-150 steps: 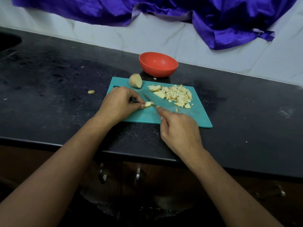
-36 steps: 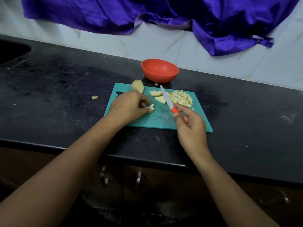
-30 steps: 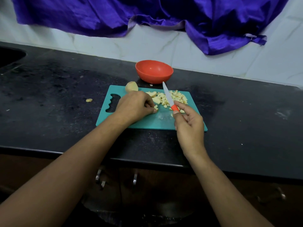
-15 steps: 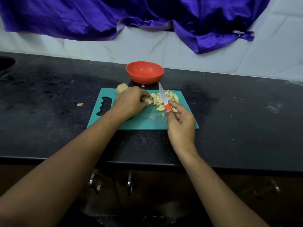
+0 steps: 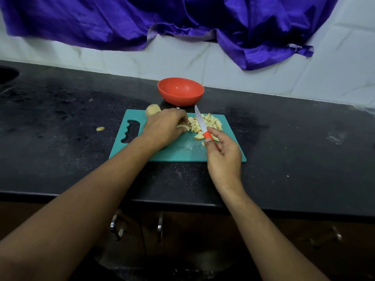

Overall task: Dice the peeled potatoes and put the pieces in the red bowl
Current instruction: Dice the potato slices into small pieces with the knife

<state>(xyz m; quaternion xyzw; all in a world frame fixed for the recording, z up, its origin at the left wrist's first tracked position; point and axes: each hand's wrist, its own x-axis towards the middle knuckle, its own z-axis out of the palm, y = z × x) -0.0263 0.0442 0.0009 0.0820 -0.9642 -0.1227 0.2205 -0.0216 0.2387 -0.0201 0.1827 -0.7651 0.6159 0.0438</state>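
Observation:
A teal cutting board (image 5: 176, 151) lies on the black counter. On its far right part sits a heap of diced potato pieces (image 5: 207, 124). My left hand (image 5: 164, 126) rests on the board beside the heap, fingers curled round a potato slice (image 5: 183, 127). A potato half (image 5: 152, 109) stands at the board's far left corner, partly hidden by that hand. My right hand (image 5: 222, 154) holds a knife (image 5: 200, 124) by its red handle, blade pointing away over the heap. The red bowl (image 5: 180, 91) stands just behind the board and looks empty.
A stray potato bit (image 5: 100, 129) lies on the black counter (image 5: 294, 151) left of the board. A sink edge (image 5: 8, 75) shows at far left. Purple cloth (image 5: 182, 19) hangs over the white tiled wall. The counter's front edge runs below my forearms.
Five seconds ago I was slicing a piece near the board's middle. Since then my left hand slid to the heap and took a slice, and the knife lifted, blade pointing away.

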